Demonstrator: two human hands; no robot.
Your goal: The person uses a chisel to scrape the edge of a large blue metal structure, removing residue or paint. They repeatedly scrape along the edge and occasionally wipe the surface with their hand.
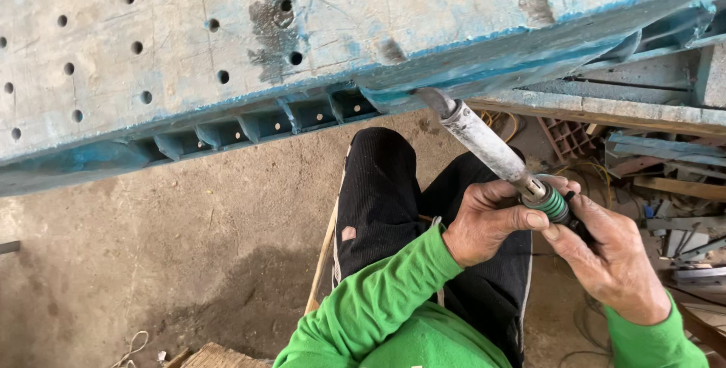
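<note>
- A big blue perforated panel, worn and chipped, fills the view from nine o'clock across to one o'clock, with ribbed pockets along its lower edge
- Below it, from seven to nine o'clock, lies bare dirt floor
- At six o'clock sit the person's black trousers and green sleeves
- The left hand, just right of centre, is closed around the green-ringed collar of a soldering-iron-like tool, thumb pressed on the collar
- The tool's grey metal barrel slants up toward twelve o'clock; its bent tip lies at the panel's lower edge, though whether it touches cannot be told
- The right hand, at four o'clock, is wrapped around the tool's dark handle, touching the left hand's fingertips
- At three o'clock a heap of blue and grey scrap pieces lies on the ground
</note>
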